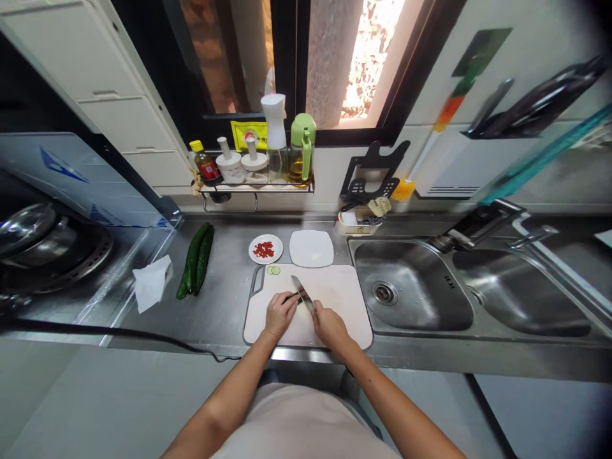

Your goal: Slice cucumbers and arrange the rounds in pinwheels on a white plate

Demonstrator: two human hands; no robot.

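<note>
My right hand (331, 326) is closed round the handle of a kitchen knife (303, 292), whose blade points up and to the left over the white cutting board (335, 287). My left hand (280, 313) presses its fingers on a small dark green piece of cucumber (292, 298), mostly hidden, right beside the blade. A few pale cucumber slices (273, 270) lie at the board's top left corner. Beyond the board stand a round plate (253, 251) with chopped red pieces (264, 249) and a square white plate (311, 248).
Whole cucumbers (197, 260) and a white paper towel (151, 282) lie on the steel counter at left. A double sink (411, 284) adjoins the board on the right. Seasoning bottles stand on a wall rack (258, 187). A stove with a pot (41, 236) is far left.
</note>
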